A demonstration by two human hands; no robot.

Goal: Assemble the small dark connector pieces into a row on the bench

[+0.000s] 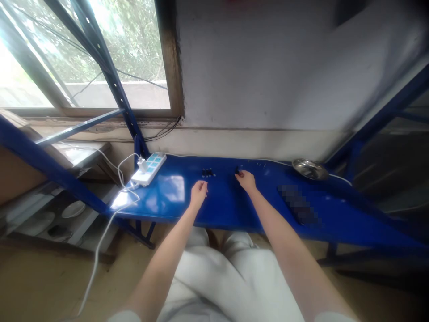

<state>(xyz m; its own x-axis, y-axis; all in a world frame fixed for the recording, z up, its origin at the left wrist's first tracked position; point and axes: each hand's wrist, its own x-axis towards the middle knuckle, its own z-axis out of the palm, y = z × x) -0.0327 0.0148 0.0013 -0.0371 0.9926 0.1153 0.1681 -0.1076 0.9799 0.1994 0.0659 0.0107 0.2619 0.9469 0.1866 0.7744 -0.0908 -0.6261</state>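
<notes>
Pinching a small dark piece (237, 170) in the fingers of the right hand (247, 180), just right of frame centre, over the blue surface (219, 208). Left of centre, curling the fingers of the left hand (199, 193) inward; impossible to tell at this blur whether around anything.

Just above the left hand: a short row of dark pieces (207, 172), seemingly three, with a smaller bit (214, 175) at the right end. Reading that row, as a judgement, as the part done; counting the pinched piece as in hand, apart from the row. Right of centre, towards the wall: tiny loose bits (261, 165), perhaps the part left; too small to identify.

Containers: near the right of the frame, at the surface's back edge, a shiny metal bowl (309, 169); contents lost in reflections. Lower left of the frame, off the surface, a pale dish (73, 209); too dim to read.

Also, left of frame: power strip (149, 170), white plug (142, 165) in it.
</notes>
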